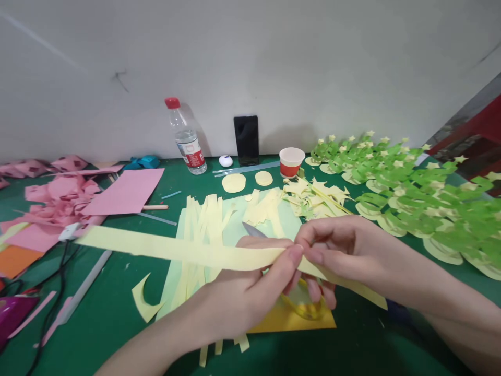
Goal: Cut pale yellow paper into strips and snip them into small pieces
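Note:
A long pale yellow paper strip (pixel 168 248) stretches across both hands, one end reaching left and the other slanting down to the right. My left hand (pixel 250 292) is closed, pinching the strip between thumb and fingers. Close against it, my right hand (pixel 344 250) pinches the same strip with thumb and index finger. Scissors lie under the hands: a grey blade tip (pixel 253 230) shows past my left knuckles, and a yellow handle loop (pixel 309 308) shows below the fingers. Which hand carries the scissors is hidden. Beneath are more yellow strips (pixel 191 245) on a light green sheet (pixel 230 237).
Green paper trees with stars (pixel 442 209) stand at right. Yellow scraps (pixel 317 196), a paper cup (pixel 291 162), a phone (pixel 246 141) and a water bottle (pixel 188 141) are near the wall. Pink paper pieces (pixel 62 198), a black cable (pixel 58 292) and a glue stick (pixel 86 287) lie left.

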The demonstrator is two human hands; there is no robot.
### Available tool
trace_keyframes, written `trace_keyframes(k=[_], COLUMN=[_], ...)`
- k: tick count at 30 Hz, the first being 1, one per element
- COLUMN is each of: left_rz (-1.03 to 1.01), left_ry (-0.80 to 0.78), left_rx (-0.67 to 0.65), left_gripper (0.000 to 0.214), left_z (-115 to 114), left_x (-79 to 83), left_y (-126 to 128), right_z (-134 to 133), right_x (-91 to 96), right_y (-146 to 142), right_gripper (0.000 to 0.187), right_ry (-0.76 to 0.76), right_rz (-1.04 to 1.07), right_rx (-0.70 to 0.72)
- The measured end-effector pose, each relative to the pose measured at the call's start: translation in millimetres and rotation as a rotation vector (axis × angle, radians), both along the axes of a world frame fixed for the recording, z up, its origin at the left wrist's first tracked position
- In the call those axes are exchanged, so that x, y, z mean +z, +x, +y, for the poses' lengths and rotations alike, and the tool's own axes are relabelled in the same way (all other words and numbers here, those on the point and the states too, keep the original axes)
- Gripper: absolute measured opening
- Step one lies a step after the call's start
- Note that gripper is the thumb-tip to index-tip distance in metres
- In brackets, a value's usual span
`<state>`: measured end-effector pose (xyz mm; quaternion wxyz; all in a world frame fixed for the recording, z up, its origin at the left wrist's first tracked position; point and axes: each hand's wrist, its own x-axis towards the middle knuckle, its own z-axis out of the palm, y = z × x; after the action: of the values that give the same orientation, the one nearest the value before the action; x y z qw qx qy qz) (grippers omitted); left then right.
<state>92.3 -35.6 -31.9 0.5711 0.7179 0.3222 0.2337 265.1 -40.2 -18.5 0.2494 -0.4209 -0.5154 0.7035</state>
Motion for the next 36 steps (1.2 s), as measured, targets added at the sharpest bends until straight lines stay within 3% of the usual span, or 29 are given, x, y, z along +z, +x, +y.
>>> trace_keyframes(k=[5,17,23,27,31,33,36], left_rz=[0.034,-0.169,-0.329,-0.344,-0.309,-0.362,-0.334], left_ry=[0.097,-0.006,0.034,0.081,0.071,0.081,0.191], left_rx=[0.095,0.245,0.34,0.445,0.466,0.543,0.607], left_gripper=[0.042,0.043,0.042,0.044,0.045,0.045,0.041], left_z=[6.7,15.0,21.9,22.0,24.3,27.4,30.5], left_x=[7.3,8.8,18.2,24.5,27.2,26.0,20.2], left_y=[-7.3,-19.4,-29.2,-32.0,-33.1,-34.8,-35.8], right_z=[-0.3,2.9,2.1,4.5,3.3,0.5,-3.0], right_x=[0.5,8.7,14.2,18.0,21.0,22.9,25.2], right_y=[4.4,16.5,28.8,37.8,49.0,54.9,56.5], right_gripper=[0.033,0.025,0.025,0.03,0.03,0.025,0.02], right_ry=[0.044,0.042,0.112,0.16,0.156,0.222,0.468], right_rz=[-0.093,-0.169,-0.158,-0.267,-0.294,-0.361,-0.528], right_rx=[-0.008,0.017,0.0,0.025,0.037,-0.031,-0.279])
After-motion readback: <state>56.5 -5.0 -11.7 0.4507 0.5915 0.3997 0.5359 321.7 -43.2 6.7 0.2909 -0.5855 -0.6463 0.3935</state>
